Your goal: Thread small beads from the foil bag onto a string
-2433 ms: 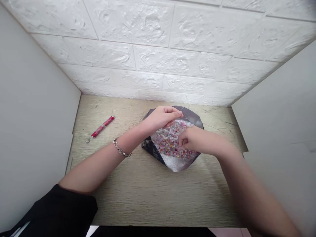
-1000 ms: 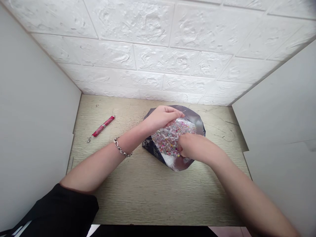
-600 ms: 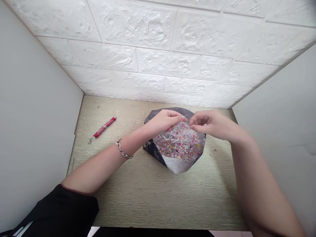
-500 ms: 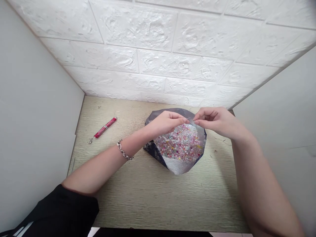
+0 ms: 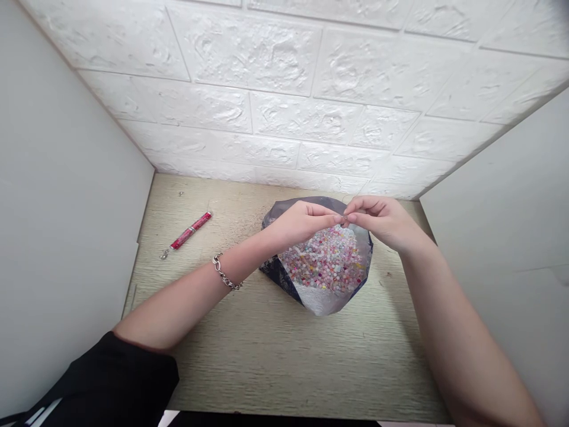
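Above the far part of an open bag of mixed beads, my two hands meet fingertip to fingertip. My left hand is closed in a pinch on a thin thread, which hardly shows at this distance. Thumb and forefinger of my right hand are pinched together too, touching the left fingertips. A tiny greyish thing sits where the fingertips meet, too small to name. Pink, white, clear and a few yellow beads fill the bag below. A chain bracelet circles my left wrist.
On the wooden table, left of the bag, lies a red beaded strip with metal clasp pieces at its near end. A small metal bit lies farther back. White brick-patterned wall closes the back; pale panels stand at both sides.
My right hand has moved left, closing the small gap, so its fingertips now touch those of my left hand. The thin strand seen between them is now hidden. The left hand stays nearly still.
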`<state>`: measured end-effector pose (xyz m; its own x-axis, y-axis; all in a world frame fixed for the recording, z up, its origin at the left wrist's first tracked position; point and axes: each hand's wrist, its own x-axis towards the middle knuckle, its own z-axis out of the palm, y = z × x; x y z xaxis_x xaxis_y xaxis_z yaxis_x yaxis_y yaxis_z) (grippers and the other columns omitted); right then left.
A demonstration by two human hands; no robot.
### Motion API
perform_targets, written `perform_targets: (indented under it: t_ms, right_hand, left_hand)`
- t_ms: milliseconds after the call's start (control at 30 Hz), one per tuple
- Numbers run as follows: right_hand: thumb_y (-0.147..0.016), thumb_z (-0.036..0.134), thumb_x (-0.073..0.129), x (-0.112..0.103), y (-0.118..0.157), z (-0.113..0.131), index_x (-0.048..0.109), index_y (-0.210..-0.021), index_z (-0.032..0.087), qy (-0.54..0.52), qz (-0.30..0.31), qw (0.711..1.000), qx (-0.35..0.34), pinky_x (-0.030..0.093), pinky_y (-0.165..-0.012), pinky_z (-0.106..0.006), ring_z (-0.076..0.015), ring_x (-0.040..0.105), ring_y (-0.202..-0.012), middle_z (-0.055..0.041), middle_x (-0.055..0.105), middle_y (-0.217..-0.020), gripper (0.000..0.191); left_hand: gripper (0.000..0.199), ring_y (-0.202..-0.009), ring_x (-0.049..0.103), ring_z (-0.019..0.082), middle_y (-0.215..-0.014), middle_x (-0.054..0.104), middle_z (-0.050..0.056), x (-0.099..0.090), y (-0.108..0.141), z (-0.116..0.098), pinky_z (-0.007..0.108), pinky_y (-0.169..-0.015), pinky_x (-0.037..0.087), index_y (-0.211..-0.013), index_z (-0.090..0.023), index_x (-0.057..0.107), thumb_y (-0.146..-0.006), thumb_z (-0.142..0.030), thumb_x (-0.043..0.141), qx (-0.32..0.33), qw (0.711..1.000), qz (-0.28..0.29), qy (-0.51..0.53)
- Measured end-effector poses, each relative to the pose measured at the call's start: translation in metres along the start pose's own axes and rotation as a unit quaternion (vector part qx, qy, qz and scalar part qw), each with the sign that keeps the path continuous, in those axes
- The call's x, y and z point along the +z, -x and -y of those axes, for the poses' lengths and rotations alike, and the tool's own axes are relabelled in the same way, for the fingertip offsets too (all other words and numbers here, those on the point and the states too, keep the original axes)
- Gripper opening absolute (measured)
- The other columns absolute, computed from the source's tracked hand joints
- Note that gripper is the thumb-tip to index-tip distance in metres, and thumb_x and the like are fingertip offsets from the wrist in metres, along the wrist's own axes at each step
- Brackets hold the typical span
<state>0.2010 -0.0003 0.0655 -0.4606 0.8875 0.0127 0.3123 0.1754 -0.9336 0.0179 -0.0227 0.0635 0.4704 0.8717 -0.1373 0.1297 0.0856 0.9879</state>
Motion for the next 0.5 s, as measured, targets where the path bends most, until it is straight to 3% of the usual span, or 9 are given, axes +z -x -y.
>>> perform_targets:
  t_ms: [500]
  right_hand:
    - [-0.067,0.038,0.061,0.0103,0.0,0.0023,0.061,-0.077,0.016,0.053,-0.019,0.998,0.014,0.044,-0.059,-0.025,-0.0128,0.056,-0.065,-0.002,0.062,-0.066,0.024]
  left_hand:
    - [0.021,-0.037,0.017,0.002,-0.042,0.024,-0.008,-0.0026,-0.0049,0.0064,0.021,-0.04,0.01,-0.065,-0.015,0.056,-0.071,-0.035,0.054,-0.022,0.999,-0.028,0.016]
